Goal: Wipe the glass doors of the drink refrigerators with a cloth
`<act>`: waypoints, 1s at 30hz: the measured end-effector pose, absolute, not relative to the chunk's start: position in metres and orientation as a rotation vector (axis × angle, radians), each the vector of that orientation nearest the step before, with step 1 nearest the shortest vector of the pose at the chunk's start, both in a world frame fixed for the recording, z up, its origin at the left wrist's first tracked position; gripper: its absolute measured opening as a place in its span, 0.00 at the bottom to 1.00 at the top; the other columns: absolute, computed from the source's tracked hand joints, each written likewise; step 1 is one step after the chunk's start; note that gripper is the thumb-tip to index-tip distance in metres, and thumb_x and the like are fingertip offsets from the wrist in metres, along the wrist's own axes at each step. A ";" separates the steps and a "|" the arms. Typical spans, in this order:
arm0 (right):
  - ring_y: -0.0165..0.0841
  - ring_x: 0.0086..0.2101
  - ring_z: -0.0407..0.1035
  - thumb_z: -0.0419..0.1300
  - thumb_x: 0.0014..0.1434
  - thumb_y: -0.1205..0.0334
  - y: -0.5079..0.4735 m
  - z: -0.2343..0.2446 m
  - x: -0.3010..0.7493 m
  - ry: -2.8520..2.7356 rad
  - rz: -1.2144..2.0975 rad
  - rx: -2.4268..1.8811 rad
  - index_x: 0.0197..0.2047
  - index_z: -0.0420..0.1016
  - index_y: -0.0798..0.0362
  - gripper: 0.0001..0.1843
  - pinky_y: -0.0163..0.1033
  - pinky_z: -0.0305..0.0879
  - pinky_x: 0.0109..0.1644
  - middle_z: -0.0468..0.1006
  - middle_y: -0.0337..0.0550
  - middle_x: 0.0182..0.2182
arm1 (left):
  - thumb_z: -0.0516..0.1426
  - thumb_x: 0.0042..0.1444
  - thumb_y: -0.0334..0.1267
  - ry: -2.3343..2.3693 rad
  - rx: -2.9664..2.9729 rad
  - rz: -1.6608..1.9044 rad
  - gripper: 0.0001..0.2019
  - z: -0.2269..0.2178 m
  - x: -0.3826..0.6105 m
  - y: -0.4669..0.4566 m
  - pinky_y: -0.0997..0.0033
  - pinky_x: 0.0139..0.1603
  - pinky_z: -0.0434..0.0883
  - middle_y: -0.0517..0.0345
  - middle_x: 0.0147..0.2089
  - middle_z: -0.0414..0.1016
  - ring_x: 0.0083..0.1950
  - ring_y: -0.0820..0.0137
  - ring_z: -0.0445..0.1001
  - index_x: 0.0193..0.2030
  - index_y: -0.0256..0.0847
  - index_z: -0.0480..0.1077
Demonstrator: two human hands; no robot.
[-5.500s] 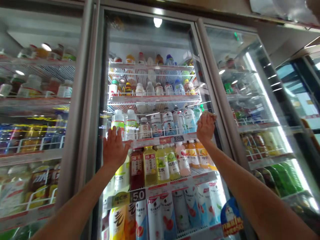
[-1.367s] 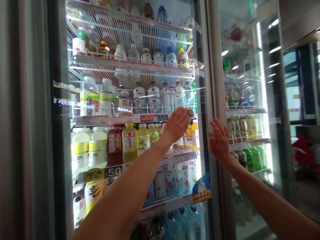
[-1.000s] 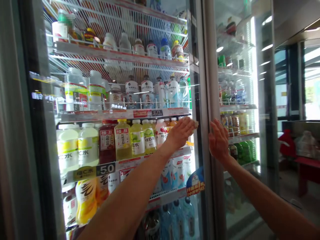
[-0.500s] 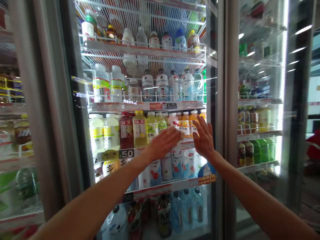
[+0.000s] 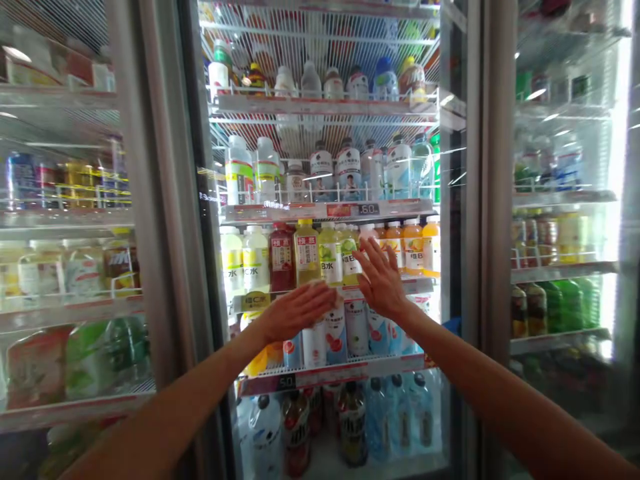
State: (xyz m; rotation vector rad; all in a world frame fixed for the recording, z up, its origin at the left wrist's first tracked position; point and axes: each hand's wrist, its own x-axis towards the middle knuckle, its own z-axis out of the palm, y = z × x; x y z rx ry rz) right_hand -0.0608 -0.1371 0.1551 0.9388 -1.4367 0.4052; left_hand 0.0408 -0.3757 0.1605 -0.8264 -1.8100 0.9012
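Left hand (image 5: 300, 310) and right hand (image 5: 381, 283) lie flat and spread on the glass door (image 5: 453, 280) of the middle cooler, holding nothing. The glass separates them from rows of bottles (image 5: 307, 253) on shelves (image 5: 320, 211). Door frame (image 5: 483, 233) stands to the right.

Both arms reach forward, the left hand (image 5: 299, 309) flat, the right hand (image 5: 380, 280) raised with fingers spread.

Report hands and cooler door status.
Left hand flat, right hand open, both at the glass door. Door looks shut. Bottles behind glass; nothing between.
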 end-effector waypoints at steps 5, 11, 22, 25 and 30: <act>0.36 0.66 0.41 0.45 0.63 0.63 -0.161 0.158 -0.053 -1.415 0.456 0.943 0.68 0.39 0.43 0.33 0.53 0.39 0.68 0.46 0.39 0.68 | 0.48 0.61 0.34 -1.596 -0.231 0.486 0.28 0.189 0.052 -0.410 0.54 0.69 0.49 0.47 0.70 0.46 0.72 0.62 0.36 0.67 0.38 0.46; 0.36 0.66 0.42 0.46 0.62 0.64 -0.177 0.154 -0.041 -1.407 0.396 1.047 0.68 0.41 0.43 0.32 0.53 0.40 0.67 0.48 0.40 0.67 | 0.48 0.61 0.37 -1.747 -0.707 0.909 0.27 0.150 0.068 -0.424 0.61 0.69 0.52 0.56 0.70 0.48 0.71 0.66 0.42 0.67 0.45 0.47; 0.37 0.66 0.42 0.47 0.62 0.63 -0.183 0.138 -0.036 -1.432 0.381 1.117 0.66 0.47 0.46 0.30 0.54 0.39 0.67 0.49 0.44 0.67 | 0.48 0.61 0.35 -1.790 -0.604 0.816 0.26 0.123 0.077 -0.440 0.57 0.68 0.54 0.52 0.68 0.53 0.71 0.64 0.43 0.66 0.43 0.50; 0.37 0.66 0.41 0.47 0.62 0.62 -0.184 0.128 -0.036 -1.460 0.374 1.129 0.66 0.48 0.47 0.29 0.53 0.38 0.68 0.50 0.44 0.67 | 0.48 0.61 0.36 -1.823 -0.523 0.774 0.25 0.117 0.083 -0.446 0.59 0.68 0.53 0.52 0.67 0.55 0.71 0.65 0.43 0.66 0.42 0.51; 0.37 0.66 0.42 0.48 0.61 0.64 -0.181 0.116 -0.031 -1.460 0.456 1.138 0.66 0.49 0.46 0.29 0.54 0.40 0.68 0.49 0.43 0.67 | 0.48 0.60 0.33 -1.718 -0.205 0.509 0.31 0.116 0.085 -0.447 0.52 0.68 0.53 0.44 0.69 0.50 0.71 0.62 0.38 0.69 0.38 0.41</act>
